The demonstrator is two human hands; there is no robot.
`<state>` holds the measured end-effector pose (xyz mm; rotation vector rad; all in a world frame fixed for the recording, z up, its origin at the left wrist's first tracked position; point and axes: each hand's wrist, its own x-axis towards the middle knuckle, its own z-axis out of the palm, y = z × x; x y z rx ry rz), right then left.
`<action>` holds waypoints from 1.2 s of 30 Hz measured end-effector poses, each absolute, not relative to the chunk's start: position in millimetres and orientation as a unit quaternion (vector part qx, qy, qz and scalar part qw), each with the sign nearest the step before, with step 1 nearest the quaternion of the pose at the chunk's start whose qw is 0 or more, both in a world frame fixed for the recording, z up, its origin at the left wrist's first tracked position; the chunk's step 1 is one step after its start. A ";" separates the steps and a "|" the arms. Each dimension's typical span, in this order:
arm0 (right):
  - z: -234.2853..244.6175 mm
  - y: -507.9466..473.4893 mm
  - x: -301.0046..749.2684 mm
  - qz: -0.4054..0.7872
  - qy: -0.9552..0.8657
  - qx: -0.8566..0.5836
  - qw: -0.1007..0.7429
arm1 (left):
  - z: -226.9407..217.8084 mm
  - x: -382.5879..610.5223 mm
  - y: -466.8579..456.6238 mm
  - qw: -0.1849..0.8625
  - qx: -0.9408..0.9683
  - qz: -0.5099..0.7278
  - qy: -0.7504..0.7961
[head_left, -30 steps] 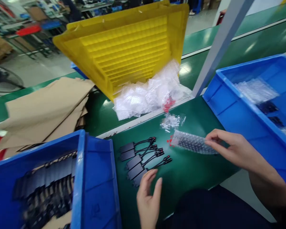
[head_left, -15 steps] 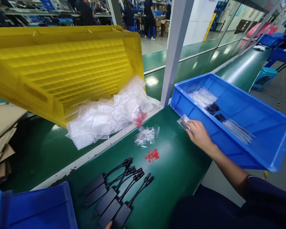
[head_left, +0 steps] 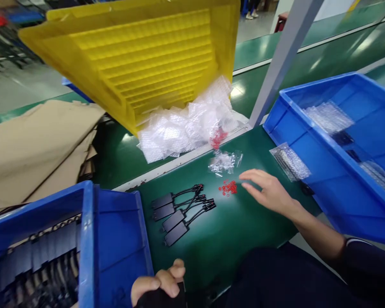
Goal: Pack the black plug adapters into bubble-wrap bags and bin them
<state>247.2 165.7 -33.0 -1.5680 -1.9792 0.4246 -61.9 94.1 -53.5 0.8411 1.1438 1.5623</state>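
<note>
My left hand [head_left: 160,280] is closed around a black box with cables [head_left: 162,298] at the bottom edge, its lower part cut off by the frame. Several similar black boxes with short cables [head_left: 176,233] lie side by side on the green bench. My right hand [head_left: 269,190] hovers with fingers stretched out and nothing in them, just right of a small pile of red rings [head_left: 229,187]. Small clear plastic bags [head_left: 224,162] lie behind the rings. A bubble-wrapped packet [head_left: 290,161] rests against the right bin.
A blue bin [head_left: 327,158] with wrapped packets stands right. At left, another blue bin [head_left: 88,239] holds rows of black boxes. Bubble bags [head_left: 179,132] lie before a tilted yellow crate [head_left: 154,55]. Flat cardboard [head_left: 35,145] is stacked left; a grey post [head_left: 280,64] rises behind.
My right hand has let go of the bubble-wrapped packet and moved left toward the rings. My left hand has lifted one black box from the row. The view has swung left.
</note>
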 end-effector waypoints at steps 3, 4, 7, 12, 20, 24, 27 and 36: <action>-13.2 157.7 200.7 0.244 -0.782 -0.457 0.346 | -40.8 -36.9 98.8 0.614 0.259 0.617 0.419; -8.1 154.5 189.1 0.263 -0.787 -0.424 0.364 | -38.0 -27.3 100.0 0.640 0.222 0.603 0.422; 0.8 146.3 165.4 0.295 -0.794 -0.359 0.392 | -34.4 -3.0 101.3 0.669 0.143 0.580 0.442; -3.0 138.0 149.3 0.229 -0.839 -0.331 0.367 | -40.0 10.4 95.0 0.658 0.065 0.570 0.487; -12.0 133.9 148.0 0.162 -0.848 -0.345 0.369 | -40.2 12.9 90.7 0.650 0.032 0.549 0.524; -11.9 134.0 148.1 0.158 -0.846 -0.348 0.371 | -36.6 13.4 91.1 0.656 0.016 0.542 0.525; -13.1 133.8 147.1 0.160 -0.848 -0.349 0.365 | -36.4 13.9 89.9 0.650 0.018 0.547 0.527; -12.2 128.4 144.1 0.228 -0.837 -0.328 0.372 | -36.3 11.5 90.7 0.626 0.038 0.580 0.520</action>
